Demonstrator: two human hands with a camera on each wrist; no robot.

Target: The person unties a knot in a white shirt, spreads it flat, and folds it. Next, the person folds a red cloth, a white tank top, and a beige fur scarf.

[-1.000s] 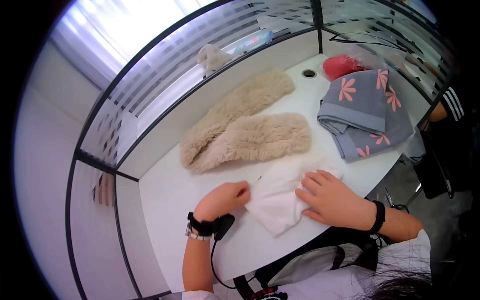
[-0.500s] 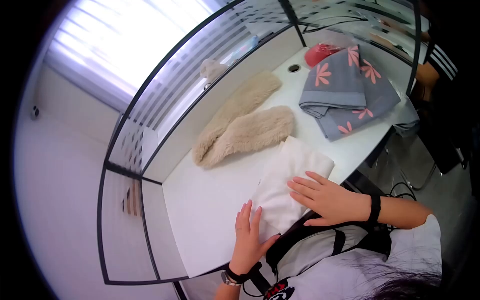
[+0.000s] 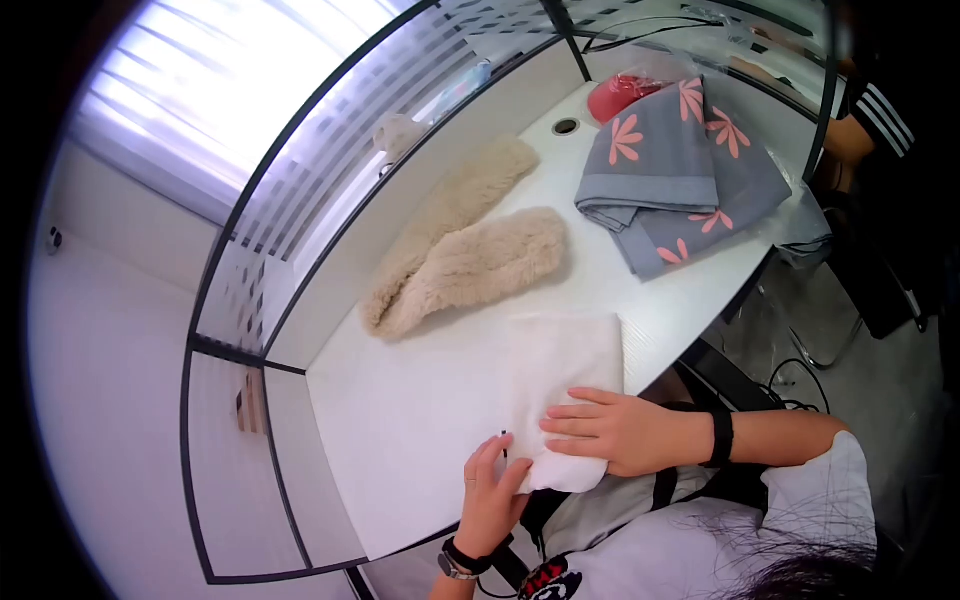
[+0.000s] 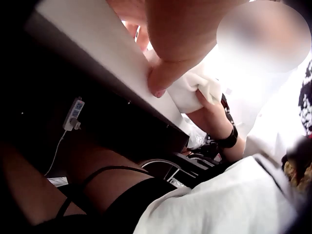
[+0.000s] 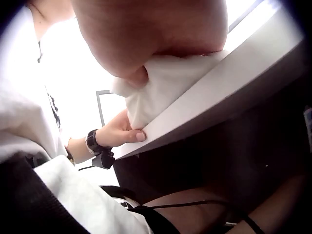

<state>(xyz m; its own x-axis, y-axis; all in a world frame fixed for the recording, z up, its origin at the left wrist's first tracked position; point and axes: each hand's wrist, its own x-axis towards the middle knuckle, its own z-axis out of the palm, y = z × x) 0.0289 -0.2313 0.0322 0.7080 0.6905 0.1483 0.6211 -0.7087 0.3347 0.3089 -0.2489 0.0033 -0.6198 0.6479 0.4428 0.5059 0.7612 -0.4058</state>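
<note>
A white folded cloth [image 3: 575, 350] lies at the desk's front edge in the head view, its near end reaching over that edge. My right hand [image 3: 625, 432] rests on its lower right part, fingers nearly straight and pointing left. At the cloth's lower left corner, beside a small dark mark, my left hand [image 3: 490, 500] touches it with fingers slightly bent and apart. The left wrist view has my left thumb against the desk edge, near the cloth [image 4: 187, 92]. In the right wrist view, my right hand [image 5: 156, 29] covers part of the cloth [image 5: 163, 87].
A beige fluffy piece [image 3: 490, 260] lies folded behind the cloth. Grey fabric with pink flowers [image 3: 650, 180] is at the back right, next to a red item [image 3: 615, 97] in clear plastic. A framed partition [image 3: 290, 330] borders the desk. Another person's arm [image 3: 848, 140] shows at right.
The cloth has turned and come nearer the desk's front edge. My left hand has gone from bent fingers at its left corner to a looser touch lower down; the right hand has stayed on the cloth.
</note>
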